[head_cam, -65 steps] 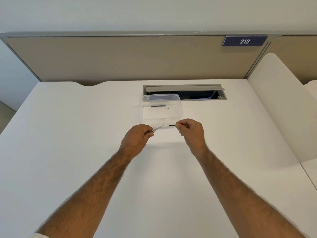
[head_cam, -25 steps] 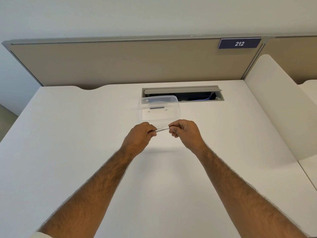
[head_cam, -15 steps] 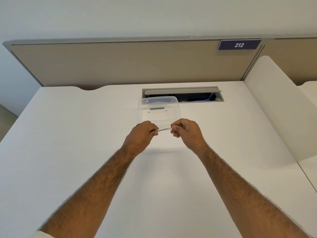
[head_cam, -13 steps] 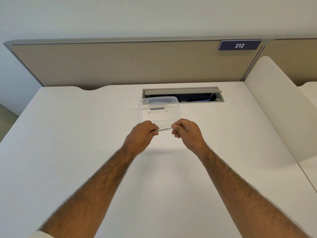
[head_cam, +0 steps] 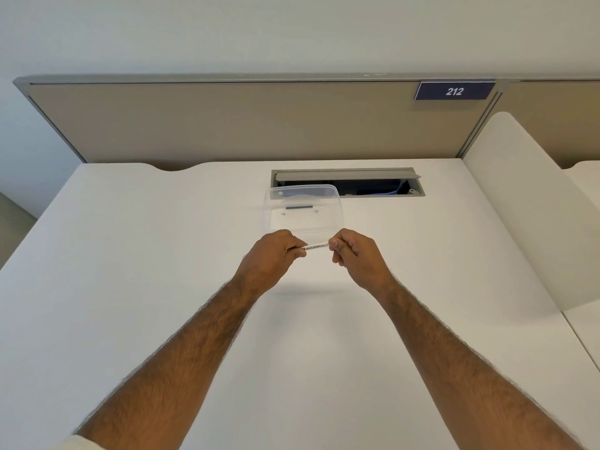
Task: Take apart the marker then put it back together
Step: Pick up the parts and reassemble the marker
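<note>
— Hands first: left hand (head_cam: 271, 254) and right hand (head_cam: 352, 253) each pinch an end of the whiteboard marker (head_cam: 314, 246), held above the counter (head_cam: 162, 254).
— Risk?
— Its right end is hidden; a skewed push could slip it toward the clear container (head_cam: 303, 207) beyond the hands.

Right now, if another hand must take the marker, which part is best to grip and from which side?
Grip the marker on its bare white middle, from above. It lies almost level between the left hand and the right hand, which cover both ends.
</note>
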A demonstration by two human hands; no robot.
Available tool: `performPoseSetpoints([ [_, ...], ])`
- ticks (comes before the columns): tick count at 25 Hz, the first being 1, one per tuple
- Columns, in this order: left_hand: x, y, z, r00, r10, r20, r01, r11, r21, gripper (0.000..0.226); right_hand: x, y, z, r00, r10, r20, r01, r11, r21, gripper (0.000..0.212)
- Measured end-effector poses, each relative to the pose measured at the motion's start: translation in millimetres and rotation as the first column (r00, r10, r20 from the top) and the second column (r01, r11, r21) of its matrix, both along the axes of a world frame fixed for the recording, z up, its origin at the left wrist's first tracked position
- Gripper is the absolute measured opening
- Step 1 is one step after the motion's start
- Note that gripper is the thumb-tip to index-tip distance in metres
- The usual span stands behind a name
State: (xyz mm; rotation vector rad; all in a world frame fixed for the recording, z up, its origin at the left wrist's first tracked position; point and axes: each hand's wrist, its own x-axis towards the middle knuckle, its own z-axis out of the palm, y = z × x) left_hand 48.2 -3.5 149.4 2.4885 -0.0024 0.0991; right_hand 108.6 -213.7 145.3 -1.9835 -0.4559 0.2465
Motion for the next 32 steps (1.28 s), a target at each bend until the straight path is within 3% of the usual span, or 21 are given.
performPoseSetpoints([
  [4,1.4,1.5,3.4,0.998,-0.059,-0.003,0.059,0.998,0.004,0.023,0.2,0.4,2.0,1.000,-0.003,0.021,0.003,1.000,0.005,0.024],
  [10,-0.2,-1.5,11.3,1.000,-0.008,-0.002,0.008,1.000,-0.015,0.006,-1.7,2.7,-2.2,0.999,-0.041,0.008,0.041,0.999,0.024,0.029],
  [15,-1.4,3.8,13.8,0.978,-0.073,-0.194,0.065,0.997,-0.044,0.021,-2.3,1.9,-0.9,0.999,-0.053,0.004,0.053,0.998,0.033,0.029],
  [20,-0.8,2.8,17.0,0.985,0.053,-0.165,-0.050,0.998,0.022,0.011,-4.9,2.7,0.2,0.998,-0.053,-0.040,0.055,0.997,0.061,0.031],
  [23,-1.2,4.2,19.0,0.974,-0.024,-0.224,0.004,0.996,-0.089,0.015,-4.0,0.7,1.5,0.998,-0.056,-0.029,0.058,0.996,0.071,0.031],
  [25,-1.1,3.2,18.7,0.963,-0.040,-0.266,0.021,0.997,-0.074,0.017,-5.3,0.3,1.4,0.998,-0.057,-0.038,0.059,0.996,0.061,0.031],
  [32,-2.8,-2.1,20.8,0.984,0.034,-0.176,-0.034,0.999,0.007,0.007,-10.4,-1.3,-0.3,0.995,-0.058,-0.083,0.064,0.995,0.075,0.033],
])
